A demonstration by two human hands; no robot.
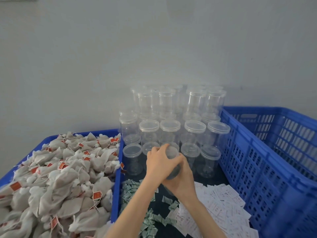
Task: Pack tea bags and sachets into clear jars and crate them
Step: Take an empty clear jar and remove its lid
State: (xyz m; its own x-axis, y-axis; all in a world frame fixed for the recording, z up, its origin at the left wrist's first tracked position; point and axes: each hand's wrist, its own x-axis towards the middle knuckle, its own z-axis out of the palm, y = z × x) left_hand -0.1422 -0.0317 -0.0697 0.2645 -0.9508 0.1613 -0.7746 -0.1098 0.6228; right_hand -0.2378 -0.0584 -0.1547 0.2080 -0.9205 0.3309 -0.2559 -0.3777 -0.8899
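Both my hands hold one clear jar [172, 166] in front of the stack of empty lidded jars [169, 126]. My left hand [160, 162] curls over its clear lid at the top. My right hand [181, 182] grips the jar's body from below and the right. The jar is tilted and blurred; whether anything is inside it I cannot tell. Tea bags [56, 177] with red tags fill the blue tray [116, 186] on the left. Small green-white sachets [132, 191] and white paper slips [217, 201] lie on the dark surface under my arms.
A tall blue slatted crate [267, 169] stands at the right, its inside hidden from here. The stacked jars rise in two tiers against a plain grey wall [154, 48]. The tea bag tray's edge borders the sachets on the left.
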